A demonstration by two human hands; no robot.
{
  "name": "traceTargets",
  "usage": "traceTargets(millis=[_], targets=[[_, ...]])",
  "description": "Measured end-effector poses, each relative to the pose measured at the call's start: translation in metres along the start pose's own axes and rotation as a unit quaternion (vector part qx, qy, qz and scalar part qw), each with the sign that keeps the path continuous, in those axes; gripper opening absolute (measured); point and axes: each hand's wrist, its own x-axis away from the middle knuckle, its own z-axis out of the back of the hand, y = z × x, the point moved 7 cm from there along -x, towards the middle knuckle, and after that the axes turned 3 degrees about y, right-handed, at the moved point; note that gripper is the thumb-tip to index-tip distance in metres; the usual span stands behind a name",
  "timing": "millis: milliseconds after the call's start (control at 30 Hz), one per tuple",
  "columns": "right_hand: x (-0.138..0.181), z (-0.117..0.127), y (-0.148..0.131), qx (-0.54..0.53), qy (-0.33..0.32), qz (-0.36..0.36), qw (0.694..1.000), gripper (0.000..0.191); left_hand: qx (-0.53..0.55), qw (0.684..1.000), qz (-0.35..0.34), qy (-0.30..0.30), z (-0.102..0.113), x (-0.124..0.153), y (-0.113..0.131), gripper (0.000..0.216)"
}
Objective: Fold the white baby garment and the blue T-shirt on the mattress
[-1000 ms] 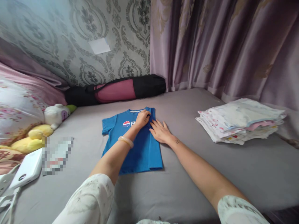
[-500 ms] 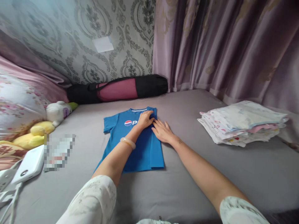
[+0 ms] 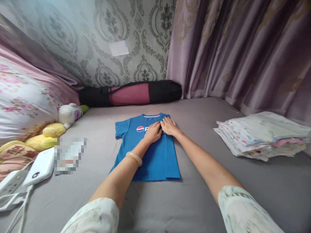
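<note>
A blue T-shirt [image 3: 153, 161] with a round red, white and blue logo lies on the grey bed sheet [image 3: 199, 200]. Its right side is folded inward along a straight edge, while the left sleeve is spread out. My left hand [image 3: 153, 132] lies flat on the chest, covering part of the white lettering. Beside it, close to the folded shoulder, my right hand [image 3: 169, 126] rests flat with its fingers stretched out. Both hands are open and press on the cloth without gripping it.
A stack of folded white patterned cloths [image 3: 262, 134] sits to the right. A black and maroon long bag [image 3: 131, 94] lies along the wall. On the left are plush toys [image 3: 69, 115], a floral pillow [image 3: 24, 103], a white power bank [image 3: 40, 168] and a power strip [image 3: 13, 184].
My right hand has moved up from the shirt's side edge onto the folded shoulder. My left hand has shifted slightly down the chest and its fingers have flattened. The view has turned a little left.
</note>
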Motion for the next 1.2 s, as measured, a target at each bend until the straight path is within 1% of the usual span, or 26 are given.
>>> traceTargets(millis=[133,267,367,433,533,600,667,733,800,900,1000,1100,1200], targets=[[-0.026,-0.005,0.004,0.022,-0.005,-0.033,0.999,0.068,0.007,1.000,-0.005,-0.003,0.004,0.001,0.004,0.041],[-0.042,-0.007,0.007,0.047,0.010,-0.046,0.998,0.067,-0.006,1.000,0.011,-0.022,0.003,0.001,0.004,0.044],[-0.048,-0.008,0.009,0.045,0.008,-0.066,0.997,0.066,-0.015,0.999,0.014,-0.030,0.004,0.002,0.006,0.046],[-0.050,-0.010,0.011,0.035,0.006,-0.084,0.996,0.067,-0.016,1.000,0.008,-0.025,0.006,0.002,0.009,0.045],[-0.050,-0.010,0.011,0.034,0.026,-0.088,0.995,0.066,0.004,1.000,0.009,-0.010,0.009,0.002,0.007,0.043],[-0.048,-0.010,0.009,0.046,0.046,-0.080,0.995,0.065,0.043,0.999,0.030,0.003,0.010,0.001,0.001,0.040],[-0.046,-0.011,0.008,0.061,0.060,-0.071,0.994,0.063,0.096,0.992,0.073,0.022,0.012,0.000,-0.008,0.040],[-0.044,-0.012,0.007,0.080,0.071,-0.067,0.992,0.062,0.146,0.981,0.123,0.029,0.015,0.001,-0.017,0.047],[-0.043,-0.012,0.006,0.092,0.083,-0.064,0.990,0.061,0.180,0.970,0.159,0.025,0.021,0.005,-0.022,0.054],[-0.042,-0.007,0.005,0.079,0.091,-0.054,0.991,0.061,0.181,0.965,0.190,-0.001,0.037,0.021,-0.024,0.051],[-0.037,0.000,0.001,0.052,0.098,-0.038,0.993,0.061,0.128,0.969,0.210,-0.021,0.060,0.049,-0.029,0.046],[-0.026,-0.001,-0.010,0.053,0.082,-0.008,0.995,0.063,0.060,0.980,0.192,-0.011,0.079,0.080,-0.038,0.043],[-0.016,-0.014,-0.020,0.062,0.042,-0.009,0.997,0.068,-0.001,0.985,0.169,-0.023,0.080,0.104,-0.048,0.040]])
